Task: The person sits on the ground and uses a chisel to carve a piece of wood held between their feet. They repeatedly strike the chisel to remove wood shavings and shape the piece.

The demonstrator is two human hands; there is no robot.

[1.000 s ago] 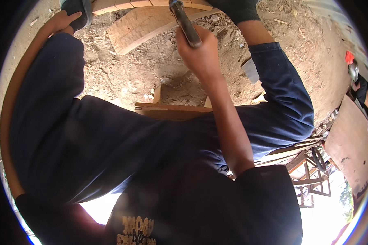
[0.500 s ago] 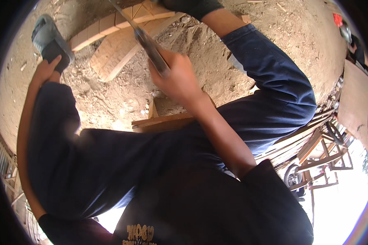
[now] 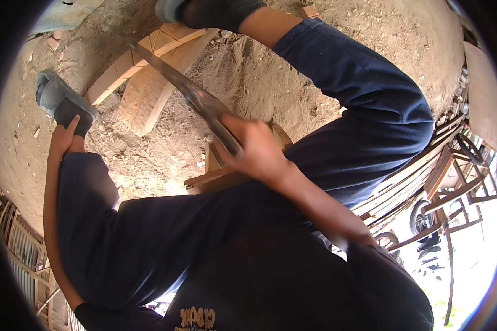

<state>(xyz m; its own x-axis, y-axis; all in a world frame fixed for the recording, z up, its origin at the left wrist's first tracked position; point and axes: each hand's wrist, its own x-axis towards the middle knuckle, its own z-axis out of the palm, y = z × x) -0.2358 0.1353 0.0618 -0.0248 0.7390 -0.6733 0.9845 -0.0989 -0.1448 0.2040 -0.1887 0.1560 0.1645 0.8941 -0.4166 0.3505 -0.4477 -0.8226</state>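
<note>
Plainly, gold-coloured lettering runs across the wearer's black short-sleeved shirt, just past six o'clock. Near the middle, the right hand is clamped round the dark handle of a long, narrow, bladed tool, which slants out toward ten to eleven o'clock, blurred along its length. Its far end crosses a curved, pale wooden strip with dark lines marked across it; whether they touch, I cannot tell. Compared with half a second ago, the right hand and tool sit lower in view, and the blade's far end has come inside the upper edge. Between nine and ten o'clock, the left hand, well apart from the right, wraps the ankle over a black sock in a grey open-toed sandal. Beside the strip, a broad, pale wooden plank lies on the brown dirt floor.
</note>
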